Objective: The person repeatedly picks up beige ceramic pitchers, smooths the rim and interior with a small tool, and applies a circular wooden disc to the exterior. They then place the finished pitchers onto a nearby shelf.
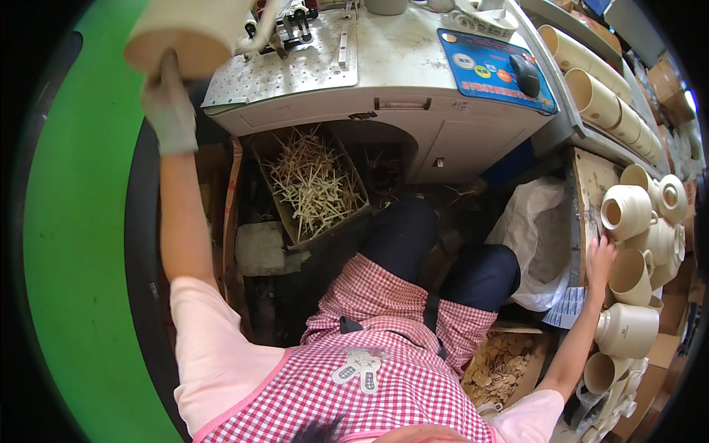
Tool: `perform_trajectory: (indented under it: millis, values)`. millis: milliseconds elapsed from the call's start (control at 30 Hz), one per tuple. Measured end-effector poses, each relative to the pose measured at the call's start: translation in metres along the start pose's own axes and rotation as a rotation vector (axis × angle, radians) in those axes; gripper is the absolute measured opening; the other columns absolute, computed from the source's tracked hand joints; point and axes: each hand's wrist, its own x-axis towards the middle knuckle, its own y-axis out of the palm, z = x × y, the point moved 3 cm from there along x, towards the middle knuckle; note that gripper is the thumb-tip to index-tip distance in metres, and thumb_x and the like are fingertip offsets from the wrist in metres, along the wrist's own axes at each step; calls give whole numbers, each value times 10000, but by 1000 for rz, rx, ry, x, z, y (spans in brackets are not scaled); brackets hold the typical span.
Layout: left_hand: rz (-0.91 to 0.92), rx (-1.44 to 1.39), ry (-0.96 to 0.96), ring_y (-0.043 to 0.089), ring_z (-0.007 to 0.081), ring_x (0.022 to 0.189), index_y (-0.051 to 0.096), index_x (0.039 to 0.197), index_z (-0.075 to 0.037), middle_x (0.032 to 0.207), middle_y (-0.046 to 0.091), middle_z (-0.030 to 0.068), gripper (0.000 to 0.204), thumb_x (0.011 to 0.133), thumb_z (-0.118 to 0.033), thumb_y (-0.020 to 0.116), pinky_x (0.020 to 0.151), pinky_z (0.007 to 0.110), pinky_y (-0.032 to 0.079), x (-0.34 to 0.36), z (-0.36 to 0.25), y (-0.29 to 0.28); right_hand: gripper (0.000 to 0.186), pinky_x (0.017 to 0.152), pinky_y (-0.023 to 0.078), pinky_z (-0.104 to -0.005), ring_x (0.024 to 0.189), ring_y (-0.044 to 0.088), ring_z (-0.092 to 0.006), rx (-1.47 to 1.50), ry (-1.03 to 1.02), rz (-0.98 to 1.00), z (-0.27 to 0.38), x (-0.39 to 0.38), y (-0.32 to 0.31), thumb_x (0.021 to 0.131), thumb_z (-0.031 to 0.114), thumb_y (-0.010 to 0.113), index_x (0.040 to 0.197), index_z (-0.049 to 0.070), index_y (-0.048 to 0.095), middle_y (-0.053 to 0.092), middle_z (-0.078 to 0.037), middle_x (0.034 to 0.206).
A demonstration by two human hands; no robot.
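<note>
At the upper left, my left hand (168, 107), in a pale glove, is closed at the underside of a cream plastic jug (181, 40). The jug is raised beside the machine table and is cut off by the top edge of the view; a curved handle shows on its right. Far to the right, my bare right hand (602, 260) rests at the edge of a wooden board (587, 181), its fingers partly stretched out. Just above those fingers stands a cream pot (626, 210) with a round opening. A small dark thing shows by the fingertips; whether they touch it is unclear.
A perforated metal plate (284, 74) with a clamp fixture lies on the white machine table (406, 63). Beside it are a mouse (525, 75) and blue mat (469, 44). Below sits a box of plastic scraps (314, 184). A clear bag (528, 244) hangs near several cream jugs (628, 332).
</note>
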Motion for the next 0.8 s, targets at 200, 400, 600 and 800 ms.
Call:
perform_trajectory:
  millis: [200, 400, 600, 800]
  values:
    - [29, 731, 163, 695, 222, 1055, 704, 1214, 32, 1149, 736, 133, 377, 979, -261, 669, 922, 379, 546, 155, 49, 83, 243, 1051, 443, -435, 1194, 585, -323, 358, 17, -347, 105, -25, -81, 995, 92, 619, 1221, 53, 703, 663, -117, 1273]
    - [127, 468, 242, 752, 322, 885, 771, 1048, -10, 922, 767, 212, 296, 945, -250, 632, 771, 419, 554, 152, 105, 114, 185, 999, 475, -409, 1135, 616, -291, 632, -61, -197, 178, -69, -122, 983, 19, 615, 1138, 31, 716, 683, -102, 1217]
    - [232, 689, 316, 753, 266, 803, 766, 1047, -9, 878, 767, 171, 251, 939, -191, 631, 720, 386, 583, 148, 100, 105, 176, 987, 480, -390, 1124, 622, -289, 752, 12, -106, 180, -91, -122, 978, 21, 618, 1126, 32, 714, 690, -105, 1200]
    - [446, 272, -267, 701, 229, 628, 747, 981, -1, 800, 726, 96, 168, 922, -113, 637, 514, 385, 565, 150, 101, 103, 150, 988, 482, -385, 1110, 630, -286, 872, 33, -59, 197, -105, -111, 969, 18, 629, 1093, 27, 711, 695, -106, 1169]
